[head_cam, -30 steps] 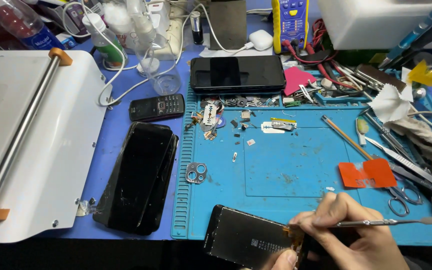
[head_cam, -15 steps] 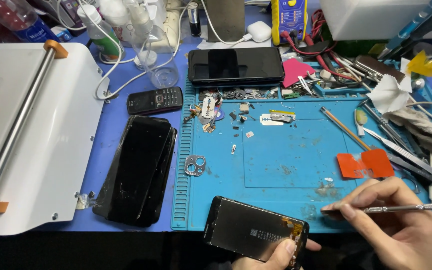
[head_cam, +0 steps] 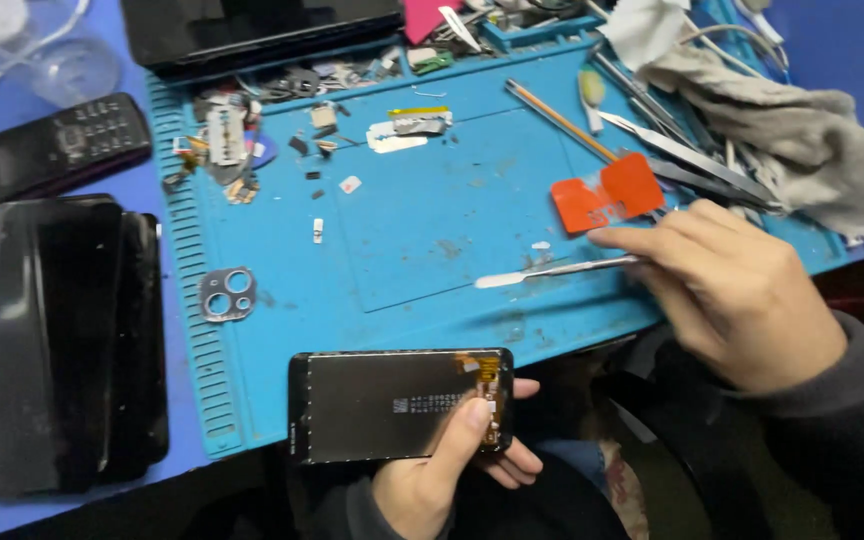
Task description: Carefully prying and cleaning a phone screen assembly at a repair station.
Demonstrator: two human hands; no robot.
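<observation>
Black phone panels [head_cam: 67, 340] lie well left of the left hand [head_cam: 442, 475], which grips a dark screen assembly [head_cam: 397, 405] by its right end. Further right, the right hand [head_cam: 742, 290] pinches a thin metal spatula [head_cam: 552, 270] over the blue mat [head_cam: 432, 230].

Even, cool overhead light, fairly bright on the mat [head_cam: 422, 230]; colours saturated. Shadows soft: a faint one under the spudger [head_cam: 552, 268], darker ones below the bench edge where the lap goes near black. Mild sheen on the black screens [head_cam: 72, 340] at left, no hard glare. Focus decent mid-frame; right hand [head_cam: 742, 295] slightly soft, clutter along the top edge smeared. Slight wide-angle stretch at corners.
</observation>
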